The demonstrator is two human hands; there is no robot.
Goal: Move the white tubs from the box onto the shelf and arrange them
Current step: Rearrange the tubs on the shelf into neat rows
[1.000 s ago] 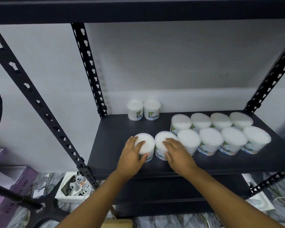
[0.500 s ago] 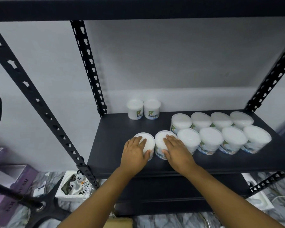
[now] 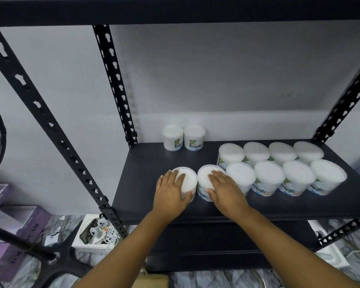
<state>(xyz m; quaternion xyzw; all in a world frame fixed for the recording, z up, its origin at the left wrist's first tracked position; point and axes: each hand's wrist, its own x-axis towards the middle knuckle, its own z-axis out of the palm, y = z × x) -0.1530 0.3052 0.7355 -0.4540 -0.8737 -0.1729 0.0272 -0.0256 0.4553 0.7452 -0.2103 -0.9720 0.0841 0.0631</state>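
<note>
Both arms reach forward over the black shelf (image 3: 146, 171): the left hand (image 3: 170, 194) lies palm-down on the leftmost front tub (image 3: 187, 177), fingers and thumb wrapped around its rim, and the right hand (image 3: 224, 190) clasps the neighbouring tub (image 3: 205, 177) likewise. These two lidded tubs nearly touch, heading a front row of four more tubs (image 3: 283, 177), with four behind (image 3: 270, 151) and two smaller tubs (image 3: 183, 137) at the back.
</note>
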